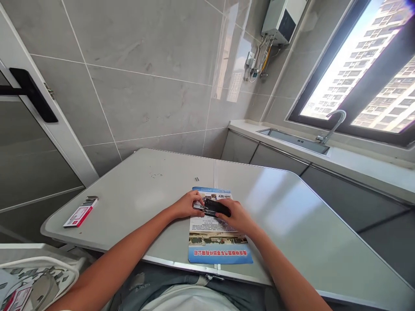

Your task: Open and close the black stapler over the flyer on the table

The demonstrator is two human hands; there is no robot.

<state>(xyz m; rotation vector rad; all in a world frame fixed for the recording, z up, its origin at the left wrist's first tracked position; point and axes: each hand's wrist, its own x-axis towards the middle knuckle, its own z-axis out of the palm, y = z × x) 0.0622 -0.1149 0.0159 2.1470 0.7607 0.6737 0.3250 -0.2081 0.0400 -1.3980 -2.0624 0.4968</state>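
Note:
A black stapler (212, 206) with a bare metal part lies between my two hands, over a blue-and-white printed sheet (220, 255). My left hand (186, 205) pinches the metal end of it with thumb and fingers. Around its black body, on the other side, my right hand (236, 215) is closed. Part of the stapler is hidden by my fingers. Just beyond the sheet lies a short strip of staples (196, 179). Several loose staples (156, 175) are scattered farther left on the table.
The white folding table (129, 185) has a seam down its middle. At its left edge lies a red-and-white box (79, 216). A white basket (61, 268) with items stands at lower left. A counter with a sink (295, 140) is at the right.

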